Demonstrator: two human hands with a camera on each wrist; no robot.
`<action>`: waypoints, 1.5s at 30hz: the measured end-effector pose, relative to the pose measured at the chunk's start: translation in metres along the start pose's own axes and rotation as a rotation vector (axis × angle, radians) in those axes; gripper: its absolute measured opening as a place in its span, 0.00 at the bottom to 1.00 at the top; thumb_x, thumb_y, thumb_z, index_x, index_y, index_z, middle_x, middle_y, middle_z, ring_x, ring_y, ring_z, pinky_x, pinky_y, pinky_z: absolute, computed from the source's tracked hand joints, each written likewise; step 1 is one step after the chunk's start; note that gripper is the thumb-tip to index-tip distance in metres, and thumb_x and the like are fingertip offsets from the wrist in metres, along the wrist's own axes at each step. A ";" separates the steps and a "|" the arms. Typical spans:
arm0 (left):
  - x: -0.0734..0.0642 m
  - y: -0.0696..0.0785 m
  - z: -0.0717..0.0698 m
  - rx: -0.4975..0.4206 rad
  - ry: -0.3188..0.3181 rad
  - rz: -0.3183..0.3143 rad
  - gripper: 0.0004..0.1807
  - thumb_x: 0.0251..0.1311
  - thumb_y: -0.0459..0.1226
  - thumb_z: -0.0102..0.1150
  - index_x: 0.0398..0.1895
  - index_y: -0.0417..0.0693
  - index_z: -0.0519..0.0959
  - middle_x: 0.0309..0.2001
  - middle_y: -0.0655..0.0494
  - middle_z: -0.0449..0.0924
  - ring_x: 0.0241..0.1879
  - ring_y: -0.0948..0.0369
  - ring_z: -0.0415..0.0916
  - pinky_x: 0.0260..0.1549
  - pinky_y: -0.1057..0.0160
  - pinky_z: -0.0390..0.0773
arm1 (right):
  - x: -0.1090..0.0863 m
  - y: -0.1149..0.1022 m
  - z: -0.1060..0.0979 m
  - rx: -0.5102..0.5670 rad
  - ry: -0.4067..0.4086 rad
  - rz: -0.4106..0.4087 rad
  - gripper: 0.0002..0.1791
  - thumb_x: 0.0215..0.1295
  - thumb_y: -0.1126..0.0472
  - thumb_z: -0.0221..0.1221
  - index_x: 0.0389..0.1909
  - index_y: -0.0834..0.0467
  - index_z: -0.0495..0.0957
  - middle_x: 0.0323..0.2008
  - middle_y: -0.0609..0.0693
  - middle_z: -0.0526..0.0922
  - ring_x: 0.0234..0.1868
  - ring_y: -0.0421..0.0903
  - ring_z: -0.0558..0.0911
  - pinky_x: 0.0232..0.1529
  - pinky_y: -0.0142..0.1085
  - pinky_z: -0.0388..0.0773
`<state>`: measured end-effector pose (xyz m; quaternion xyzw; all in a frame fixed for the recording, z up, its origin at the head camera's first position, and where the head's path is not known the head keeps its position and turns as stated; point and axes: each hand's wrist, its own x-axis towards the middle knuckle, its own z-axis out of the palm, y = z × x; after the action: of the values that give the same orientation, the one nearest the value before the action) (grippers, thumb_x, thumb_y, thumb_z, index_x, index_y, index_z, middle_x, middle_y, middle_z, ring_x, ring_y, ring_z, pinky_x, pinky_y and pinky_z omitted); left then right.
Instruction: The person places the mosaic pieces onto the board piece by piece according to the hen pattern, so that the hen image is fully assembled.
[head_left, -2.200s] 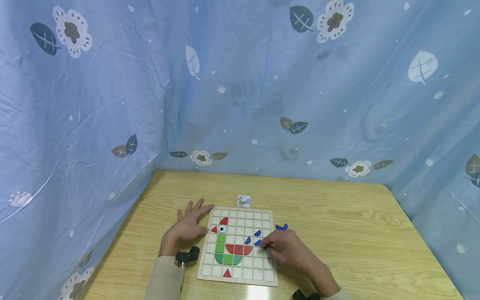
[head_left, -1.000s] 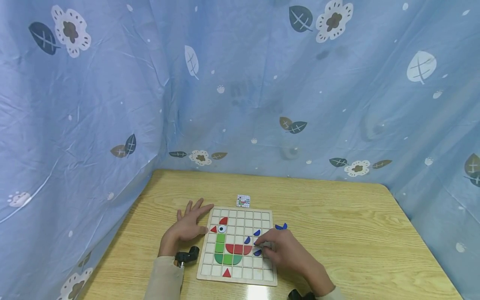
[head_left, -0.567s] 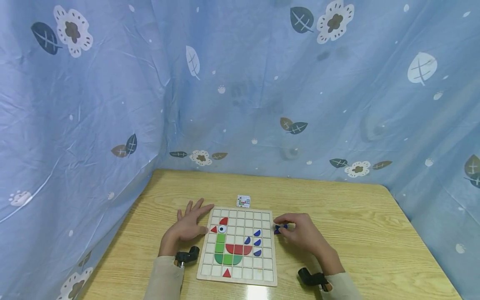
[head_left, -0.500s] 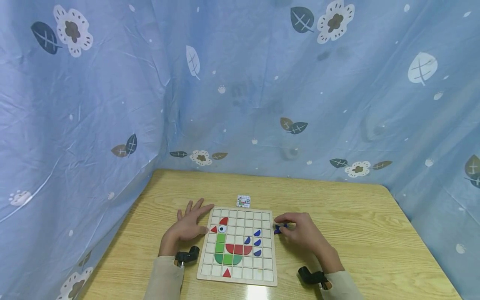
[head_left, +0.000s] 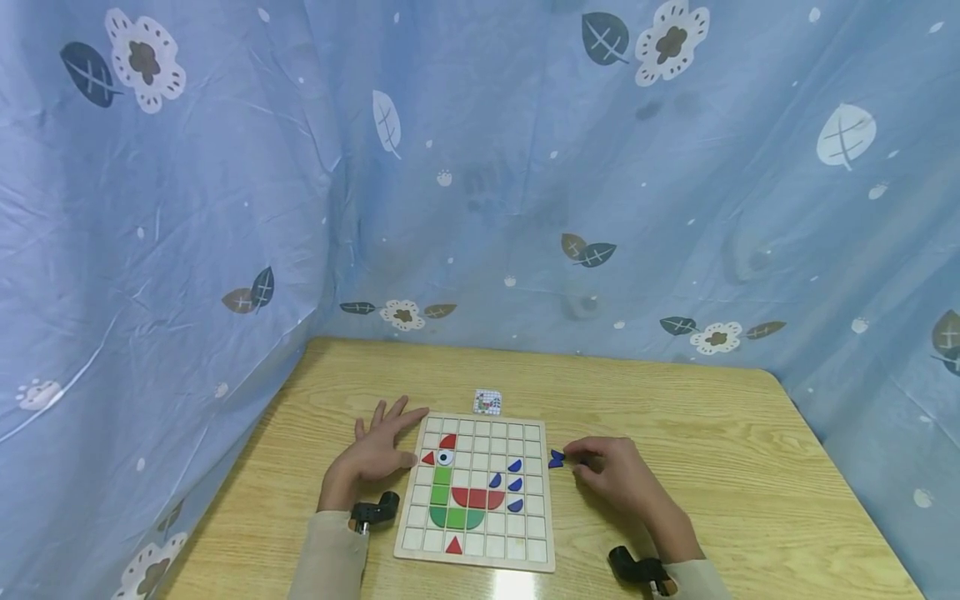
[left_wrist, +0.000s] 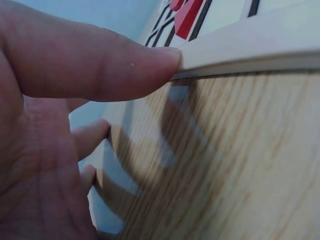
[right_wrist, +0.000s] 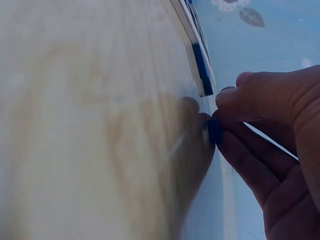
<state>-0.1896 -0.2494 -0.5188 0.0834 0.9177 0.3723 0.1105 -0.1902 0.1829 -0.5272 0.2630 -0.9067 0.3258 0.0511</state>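
Observation:
A wooden grid board [head_left: 495,550] lies on the table with flat coloured tiles set in a bird-like pattern. Several blue half-round tiles [head_left: 515,484] sit on its right part. My left hand [head_left: 375,454] rests spread at the board's left side, its thumb [left_wrist: 135,70] against the rim. Just beyond the right rim, my right hand [head_left: 615,473] has its thumb and fingers curled at a loose blue tile [right_wrist: 215,131], pinching it close over the table; in the head view the hand hides this tile. More loose blue tiles [head_left: 556,459] lie between that hand and the board.
A small pattern card [head_left: 487,402] lies behind the board. Wood-grain table [head_left: 675,433] stretches to the right and back. A blue printed curtain [head_left: 480,208] hangs behind and at both sides.
My right hand placed a blue tile low on the board's right part, let go, went to the loose blue tiles, then drew back slightly rightward with one. The left hand stayed still.

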 end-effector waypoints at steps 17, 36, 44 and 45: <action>-0.002 0.000 0.000 -0.014 0.004 0.003 0.45 0.60 0.29 0.69 0.83 0.52 0.70 0.89 0.36 0.44 0.87 0.29 0.25 0.75 0.18 0.20 | -0.033 -0.003 -0.010 0.049 0.099 0.108 0.17 0.59 0.77 0.73 0.46 0.57 0.92 0.43 0.46 0.95 0.44 0.43 0.93 0.46 0.35 0.91; 0.000 -0.001 0.001 -0.011 0.003 0.000 0.45 0.61 0.29 0.69 0.84 0.54 0.70 0.90 0.37 0.44 0.87 0.30 0.24 0.75 0.19 0.20 | -0.015 -0.017 0.011 0.061 0.142 0.080 0.17 0.56 0.79 0.73 0.40 0.55 0.92 0.39 0.45 0.94 0.41 0.38 0.91 0.43 0.34 0.90; 0.000 -0.002 0.001 -0.006 0.003 0.007 0.45 0.61 0.30 0.70 0.84 0.54 0.70 0.90 0.37 0.44 0.87 0.29 0.24 0.75 0.18 0.20 | 0.000 -0.034 0.022 0.097 0.133 0.005 0.16 0.57 0.79 0.71 0.41 0.57 0.92 0.39 0.46 0.95 0.41 0.41 0.92 0.45 0.36 0.91; 0.000 -0.002 0.001 -0.005 0.001 0.009 0.45 0.61 0.30 0.69 0.84 0.54 0.70 0.90 0.37 0.44 0.87 0.29 0.24 0.75 0.18 0.20 | 0.002 -0.036 0.024 0.096 0.131 -0.005 0.16 0.57 0.79 0.71 0.41 0.58 0.92 0.39 0.46 0.95 0.41 0.41 0.92 0.45 0.36 0.91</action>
<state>-0.1896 -0.2499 -0.5207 0.0868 0.9166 0.3750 0.1085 -0.1715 0.1440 -0.5254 0.2458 -0.8841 0.3851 0.0983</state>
